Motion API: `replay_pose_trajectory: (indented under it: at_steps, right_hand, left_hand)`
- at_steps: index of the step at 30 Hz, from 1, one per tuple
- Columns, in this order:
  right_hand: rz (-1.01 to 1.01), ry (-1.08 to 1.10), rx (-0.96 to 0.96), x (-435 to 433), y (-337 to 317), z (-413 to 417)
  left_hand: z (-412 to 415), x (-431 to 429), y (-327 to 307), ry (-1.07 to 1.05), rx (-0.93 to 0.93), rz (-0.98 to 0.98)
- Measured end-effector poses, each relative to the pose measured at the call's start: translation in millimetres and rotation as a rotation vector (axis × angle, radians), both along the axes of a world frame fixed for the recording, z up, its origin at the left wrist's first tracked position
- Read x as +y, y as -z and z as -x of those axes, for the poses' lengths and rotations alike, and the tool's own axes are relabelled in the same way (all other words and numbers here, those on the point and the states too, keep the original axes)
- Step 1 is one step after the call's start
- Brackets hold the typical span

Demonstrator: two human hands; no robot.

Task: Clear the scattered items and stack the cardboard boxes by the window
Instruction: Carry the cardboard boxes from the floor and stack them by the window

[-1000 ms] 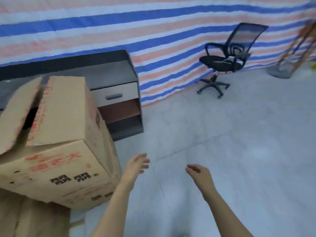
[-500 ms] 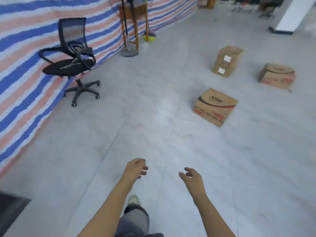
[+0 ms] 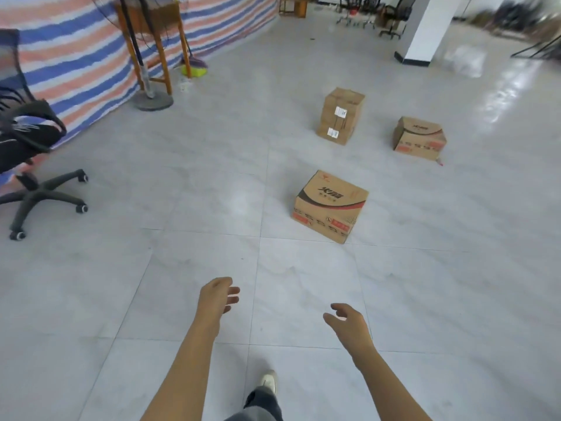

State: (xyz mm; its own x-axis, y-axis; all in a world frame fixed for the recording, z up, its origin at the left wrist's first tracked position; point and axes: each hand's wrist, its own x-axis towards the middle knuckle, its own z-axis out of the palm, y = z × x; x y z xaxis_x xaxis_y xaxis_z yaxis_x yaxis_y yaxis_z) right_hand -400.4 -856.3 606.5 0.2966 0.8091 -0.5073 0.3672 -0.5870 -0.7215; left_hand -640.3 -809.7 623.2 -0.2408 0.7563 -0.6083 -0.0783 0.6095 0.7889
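Three cardboard boxes stand scattered on the tiled floor, well apart from each other, and none is stacked yet. No window shows.

The near box is closed and squat and sits straight ahead. It looks stiff and probably light enough for one person. I would take it by two opposite sides low down, palms flat with fingers under the bottom edge, since plain card gives little to pinch. The tall box stands on end beyond it and carries white labels. It would likely tip if grabbed near the top, so hold it low. The far box, off to the right, has a bulged top and softened corners. It may sag, so support its base, and it would sit best on top of a stack.

The left grip and right grip are both released. Their fingers are loosely spread and hold nothing, and they are well short of the near box.

There is plenty of room, with bare floor on every side of the boxes. The glossy tiles may let a box slide if it is pushed. The pillar stands far off on the right. The chair is on the left with its wheeled legs splayed out, and the fan base is by the striped tarp. Both are trip edges to steer around.
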Motion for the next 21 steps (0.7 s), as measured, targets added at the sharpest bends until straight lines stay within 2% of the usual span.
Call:
replay_pose_trajectory:
  at_steps: [6,11,14,21]
  right_hand:
    - [-0.013,0.17,0.011,80,-1,-46]
    - [0.12,0.222,0.074,95,29,-69]
    - [0.171,0.237,0.09,136,40,-101]
    - [0.002,0.254,0.104,295,21,-195]
  left_hand:
    - [-62,91,1,0.163,0.019,0.056]
    - [-116,117,19,0.39,0.053,0.183]
    - [-136,162,25,0.377,0.114,0.184]
    - [-201,301,7,0.253,0.147,0.01]
